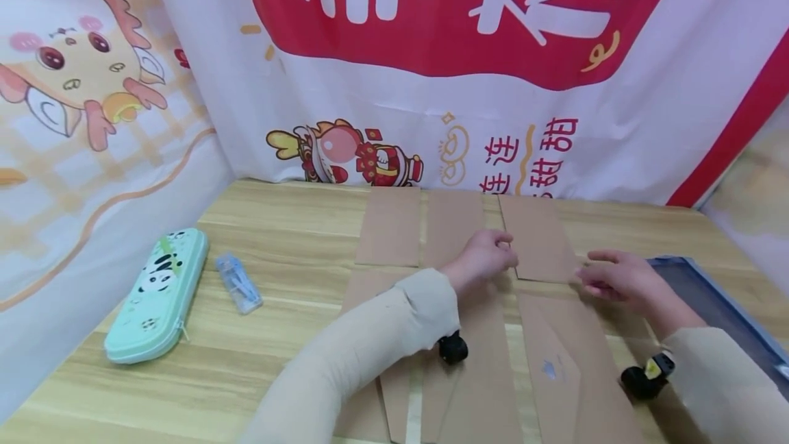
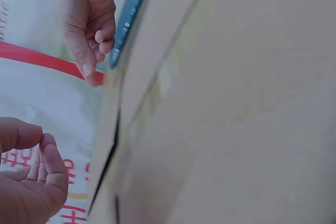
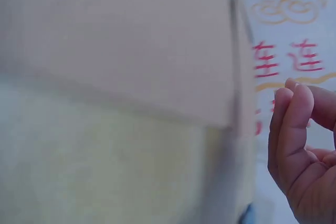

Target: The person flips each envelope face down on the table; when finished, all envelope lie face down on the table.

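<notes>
Flat brown cardboard pieces lie on the wood-grain table in the head view. My left hand [image 1: 490, 255] hovers beside the left edge of the far right cardboard piece [image 1: 536, 238]. At that piece's near right corner is my right hand [image 1: 622, 279], fingers loosely bent. The left wrist view shows the left hand [image 2: 31, 177] with thumb and fingertips together and no cardboard between them. In the right wrist view, the right hand's [image 3: 307, 150] fingertips also meet around nothing. Below lies a longer cardboard piece [image 1: 600, 368] with an angled flap bearing a small blue mark.
On the left are a mint pencil case [image 1: 157, 297] with a panda print and a small clear plastic case [image 1: 239, 283] with blue in it. A dark blue-edged tray-like object [image 1: 709, 293] lies beyond the right arm. A printed curtain [image 1: 246, 122] hangs behind the table [image 1: 271, 362].
</notes>
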Demonstrator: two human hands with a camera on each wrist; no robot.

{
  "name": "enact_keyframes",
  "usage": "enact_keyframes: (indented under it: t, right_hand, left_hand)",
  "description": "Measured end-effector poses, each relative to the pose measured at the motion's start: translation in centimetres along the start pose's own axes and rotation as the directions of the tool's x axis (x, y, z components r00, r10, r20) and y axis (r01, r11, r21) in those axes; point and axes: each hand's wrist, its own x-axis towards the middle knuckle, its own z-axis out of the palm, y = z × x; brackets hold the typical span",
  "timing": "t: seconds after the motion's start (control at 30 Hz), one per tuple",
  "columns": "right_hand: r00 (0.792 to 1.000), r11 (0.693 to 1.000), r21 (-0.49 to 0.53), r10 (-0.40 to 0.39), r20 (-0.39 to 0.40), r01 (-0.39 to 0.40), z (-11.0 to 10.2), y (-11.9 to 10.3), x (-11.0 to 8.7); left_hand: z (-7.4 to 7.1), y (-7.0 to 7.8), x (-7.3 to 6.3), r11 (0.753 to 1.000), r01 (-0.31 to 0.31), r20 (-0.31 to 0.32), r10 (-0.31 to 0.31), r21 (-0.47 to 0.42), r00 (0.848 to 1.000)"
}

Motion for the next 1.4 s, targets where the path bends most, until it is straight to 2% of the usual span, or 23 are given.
enact_keyframes:
  t: [0.13, 0.23, 0.33, 0.4, 0.47, 0.6, 0.7, 0.77, 1.03, 1.23, 1.3, 1.4]
  right_hand:
    - [0.996, 0.995, -0.018, -0.094, 0.008, 0.094, 0.2, -0.8, -1.2]
    - [0.986, 0.985, 0.052, -0.165, 0.026, 0.163, 0.6, -1.4, -2.1]
    - [0.976, 0.961, 0.183, -0.217, 0.026, 0.208, 1.5, -1.9, -3.1]
    - [0.969, 0.929, 0.288, -0.246, 0.017, 0.231, 2.2, -2.2, -3.9]
    - [0.96, 0.88, 0.401, -0.28, 0.005, 0.255, 2.9, -2.4, -4.5]
    - [0.944, 0.798, 0.534, -0.329, -0.004, 0.28, 4.6, -3.0, -5.5]
    - [0.932, 0.775, 0.56, -0.363, 0.013, 0.294, 6.1, -3.5, -5.9]
    - [0.924, 0.77, 0.562, -0.382, 0.028, 0.301, 7.2, -3.9, -6.2]
    - [0.912, 0.838, 0.463, -0.388, 0.134, 0.288, 12.1, -5.5, -7.2]
    - [0.881, 0.851, 0.446, -0.41, 0.236, 0.276, 15.2, -6.0, -7.3]
    - [0.866, 0.852, 0.45, -0.418, 0.274, 0.269, 16.2, -6.0, -7.3]
    - [0.856, 0.859, 0.444, -0.413, 0.31, 0.254, 17.7, -6.0, -7.2]
  left_hand:
    - [-1.1, 0.2, -1.2, 0.998, -0.057, 0.044, 0.058, -0.01, 0.997]
    - [-2.2, 0.3, -2.5, 0.995, -0.098, 0.068, 0.1, -0.021, 0.993]
    - [-3.4, 0.3, -3.9, 0.992, -0.122, 0.071, 0.125, -0.038, 0.99]
    - [-4.2, 0.3, -5.0, 0.989, -0.137, 0.072, 0.141, -0.054, 0.987]
    - [-5.1, 0.2, -6.2, 0.986, -0.155, 0.064, 0.159, -0.061, 0.985]
    - [-7.1, 0.1, -8.6, 0.98, -0.187, 0.06, 0.19, -0.065, 0.98]
    - [-8.7, 0.0, -10.5, 0.98, -0.19, 0.063, 0.194, -0.063, 0.979]
    - [-9.7, -0.4, -11.5, 0.979, -0.194, 0.056, 0.198, -0.056, 0.979]
    - [-13.2, -3.0, -15.0, 0.987, -0.16, -0.044, 0.159, -0.015, 0.986]
    - [-15.5, -5.3, -16.4, 0.991, -0.136, -0.117, 0.136, 0.016, 0.984]
    - [-16.0, -6.0, -16.8, 0.994, -0.113, -0.147, 0.113, 0.012, 0.983]
    - [-16.6, -6.9, -17.3, 0.997, -0.079, -0.186, 0.077, -0.002, 0.98]
